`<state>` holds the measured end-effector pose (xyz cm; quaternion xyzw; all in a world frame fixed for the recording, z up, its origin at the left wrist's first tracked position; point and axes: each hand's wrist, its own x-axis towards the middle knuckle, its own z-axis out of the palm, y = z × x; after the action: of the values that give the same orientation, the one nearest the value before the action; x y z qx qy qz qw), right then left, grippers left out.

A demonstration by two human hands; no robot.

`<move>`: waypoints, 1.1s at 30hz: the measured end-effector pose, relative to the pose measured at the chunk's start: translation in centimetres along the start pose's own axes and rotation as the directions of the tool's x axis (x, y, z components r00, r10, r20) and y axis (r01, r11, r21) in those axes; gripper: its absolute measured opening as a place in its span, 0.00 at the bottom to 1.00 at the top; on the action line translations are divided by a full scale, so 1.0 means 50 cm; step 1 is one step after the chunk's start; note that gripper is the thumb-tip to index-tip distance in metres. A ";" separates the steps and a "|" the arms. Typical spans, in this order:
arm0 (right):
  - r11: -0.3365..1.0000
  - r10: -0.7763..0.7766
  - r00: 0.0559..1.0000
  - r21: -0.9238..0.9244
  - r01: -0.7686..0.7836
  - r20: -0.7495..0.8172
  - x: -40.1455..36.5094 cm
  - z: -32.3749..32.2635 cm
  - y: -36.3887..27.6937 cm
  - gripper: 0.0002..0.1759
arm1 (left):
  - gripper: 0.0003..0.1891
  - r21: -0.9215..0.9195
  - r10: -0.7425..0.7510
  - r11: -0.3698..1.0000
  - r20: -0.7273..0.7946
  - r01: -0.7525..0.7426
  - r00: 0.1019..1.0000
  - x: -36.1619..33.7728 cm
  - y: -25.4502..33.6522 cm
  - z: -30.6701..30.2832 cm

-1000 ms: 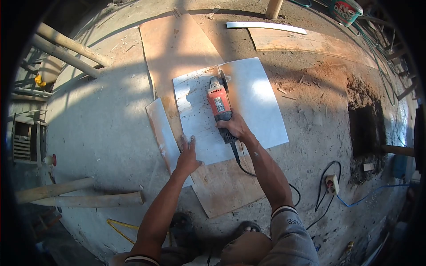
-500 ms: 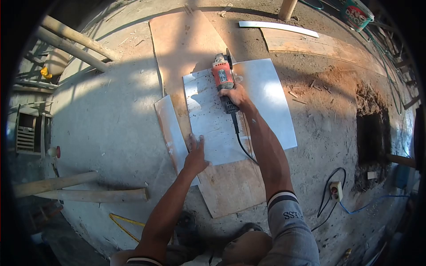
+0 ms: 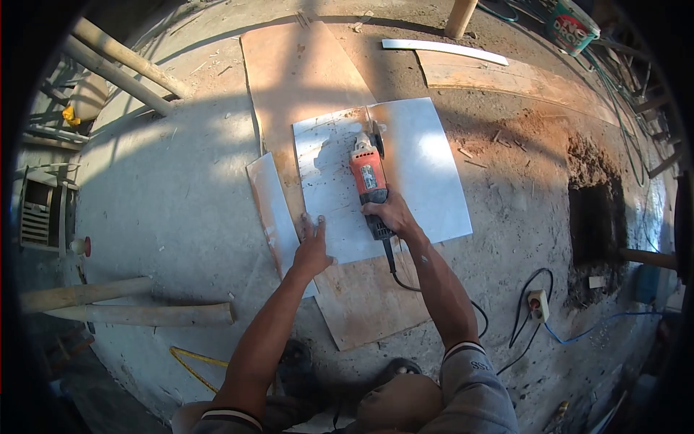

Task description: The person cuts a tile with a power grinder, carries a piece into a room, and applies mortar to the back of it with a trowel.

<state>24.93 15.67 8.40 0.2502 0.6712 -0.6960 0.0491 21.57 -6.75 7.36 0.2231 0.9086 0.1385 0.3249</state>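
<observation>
My right hand [image 3: 390,212] is wrapped round the black rear body of a red angle grinder [image 3: 367,172]. The grinder's disc [image 3: 378,140] points away from me, over the far part of a white sheet [image 3: 426,166]. A dark line with reddish dust runs along the sheet near the disc. My left hand [image 3: 313,246] lies with fingers spread on the sheet's near left edge, holding nothing. Left of it rests a narrow white strip [image 3: 271,202]. Beneath the sheet are brown boards [image 3: 369,311] on the concrete floor.
The grinder's cord [image 3: 480,318] curves right under my forearm. A socket block [image 3: 537,306] with a blue cable sits on the right. Beyond it is a dark pit [image 3: 596,224]. Bamboo poles [image 3: 144,314] lie at left. A bucket [image 3: 571,27] stands far right.
My right hand has drawn the grinder back toward me, so its disc has moved from the sheet's far edge to farther in. My left hand keeps its place on the sheet.
</observation>
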 end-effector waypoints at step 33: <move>0.988 -0.048 0.998 0.149 0.042 0.035 0.218 -0.001 -0.067 0.26 | 0.60 0.067 0.017 0.998 -0.022 -0.016 1.000 -0.001 0.000 0.001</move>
<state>14.14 18.96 6.93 0.2247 0.6218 -0.7497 0.0275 21.66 -6.75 7.35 0.2399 0.9145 0.1131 0.3057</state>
